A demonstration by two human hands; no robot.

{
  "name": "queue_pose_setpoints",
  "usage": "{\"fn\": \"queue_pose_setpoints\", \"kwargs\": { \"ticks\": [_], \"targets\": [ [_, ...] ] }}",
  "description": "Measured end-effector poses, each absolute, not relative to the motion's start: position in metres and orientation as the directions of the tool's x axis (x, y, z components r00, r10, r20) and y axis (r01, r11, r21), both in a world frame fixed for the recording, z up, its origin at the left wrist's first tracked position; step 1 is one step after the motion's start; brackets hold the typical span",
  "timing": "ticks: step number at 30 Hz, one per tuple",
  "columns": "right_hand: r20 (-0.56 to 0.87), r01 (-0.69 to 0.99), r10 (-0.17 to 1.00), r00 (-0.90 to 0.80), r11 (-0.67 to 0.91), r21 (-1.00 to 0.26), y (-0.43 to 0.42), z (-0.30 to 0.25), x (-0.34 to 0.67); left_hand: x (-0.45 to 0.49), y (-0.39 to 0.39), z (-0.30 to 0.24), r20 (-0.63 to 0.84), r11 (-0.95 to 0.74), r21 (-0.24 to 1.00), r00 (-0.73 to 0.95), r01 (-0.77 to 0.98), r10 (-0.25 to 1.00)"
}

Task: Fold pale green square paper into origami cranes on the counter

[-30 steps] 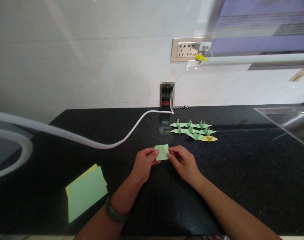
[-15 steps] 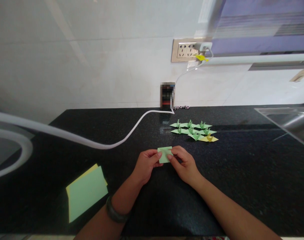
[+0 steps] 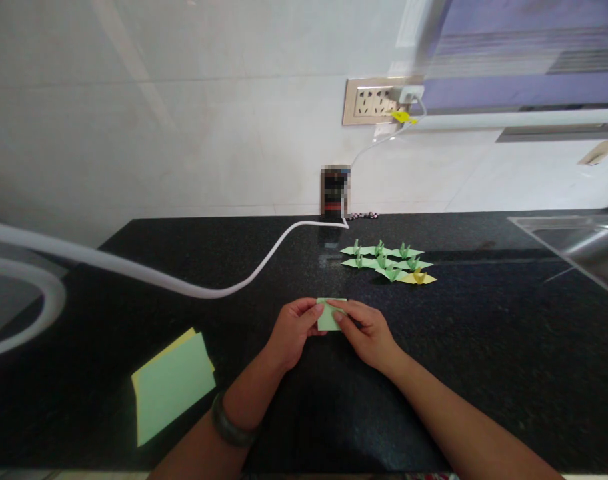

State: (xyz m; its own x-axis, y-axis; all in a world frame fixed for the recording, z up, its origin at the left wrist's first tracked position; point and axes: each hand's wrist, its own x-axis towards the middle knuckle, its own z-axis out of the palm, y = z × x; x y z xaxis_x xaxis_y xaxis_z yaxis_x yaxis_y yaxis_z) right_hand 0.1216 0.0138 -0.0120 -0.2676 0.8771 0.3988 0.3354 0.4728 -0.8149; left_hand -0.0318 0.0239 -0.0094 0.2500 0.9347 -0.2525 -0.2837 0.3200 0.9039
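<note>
Between my two hands is a small square of folded green paper, held just above the dark counter. My left hand pinches its left side, thumb on top and fingers underneath. From the right, my right hand grips the paper with its thumb on the face and the index finger lying along the upper part. Beyond the hands stand several green paper cranes in rows, with one yellow paper crane at the near right end. The paper's underside is hidden.
On the left lies a stack of green and yellow paper sheets. A white cable crosses the black counter to a phone-like device, its screen blurred, against the wall. A metal sink is at right, a socket panel above.
My right index finger has slid left along the upper part of the green paper. The paper has dropped slightly toward me and sits straighter. My left hand keeps its hold.
</note>
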Motion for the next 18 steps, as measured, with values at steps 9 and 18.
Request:
{"fn": "queue_pose_setpoints", "kwargs": {
  "ticks": [9, 18],
  "targets": [
    [0.407, 0.315, 0.869, -0.281, 0.484, -0.816, 0.0127, -0.0095, 0.1213, -0.0314, 0.0234, -0.0085, -0.235, 0.306, 0.910, 0.257, -0.281, 0.937],
    [0.436, 0.319, 0.847, -0.305, 0.522, -0.791, 0.0116, -0.0085, 0.1216, -0.0327, 0.0240, -0.0092, -0.262, 0.328, 0.906, 0.257, -0.266, 0.930]
  ]
}}
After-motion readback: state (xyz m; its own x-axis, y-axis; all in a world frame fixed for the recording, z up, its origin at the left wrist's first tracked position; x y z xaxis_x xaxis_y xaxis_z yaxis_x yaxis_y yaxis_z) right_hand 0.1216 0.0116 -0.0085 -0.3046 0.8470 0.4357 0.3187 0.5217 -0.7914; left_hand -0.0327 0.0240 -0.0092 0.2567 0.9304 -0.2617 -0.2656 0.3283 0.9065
